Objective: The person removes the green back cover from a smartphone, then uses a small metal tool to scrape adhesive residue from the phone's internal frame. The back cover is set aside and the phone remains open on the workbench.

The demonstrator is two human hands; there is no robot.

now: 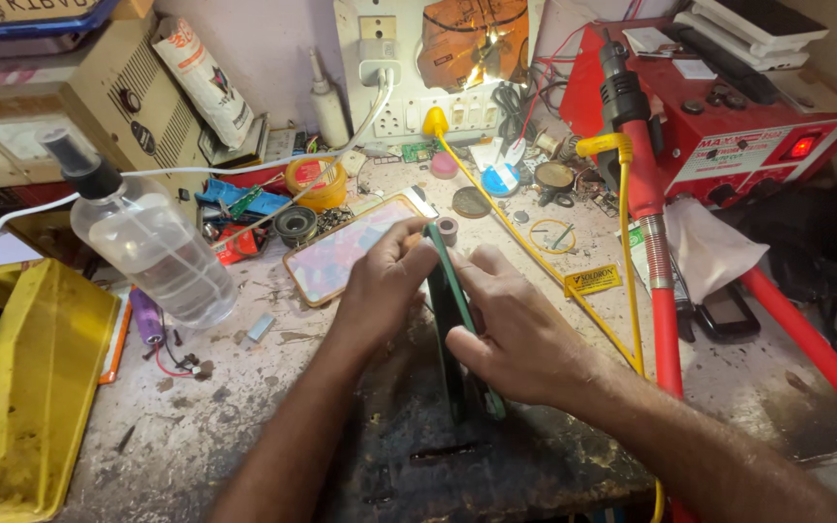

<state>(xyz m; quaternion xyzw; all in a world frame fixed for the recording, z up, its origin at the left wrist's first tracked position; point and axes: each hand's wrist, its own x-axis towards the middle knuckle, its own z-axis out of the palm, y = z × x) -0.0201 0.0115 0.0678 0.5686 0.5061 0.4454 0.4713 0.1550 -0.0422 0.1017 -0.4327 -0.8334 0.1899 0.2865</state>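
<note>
Small electronics repair workshop, prob. phone repair. Scarred, stained table [244,407] w/ red bench power supply [728,116], red hot-air/solder handle [632,145], yellow wire [535,247], solder reel [314,182], clear spray bottle [147,242], loose phone screen [346,250], small parts scattered about; wall socket strip [409,77] behind.

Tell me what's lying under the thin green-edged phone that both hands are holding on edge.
The thin green-edged phone stands on a dark, stained patch of the workbench. The left hand and right hand cover its sides, so anything tucked beneath them is hidden.
</note>
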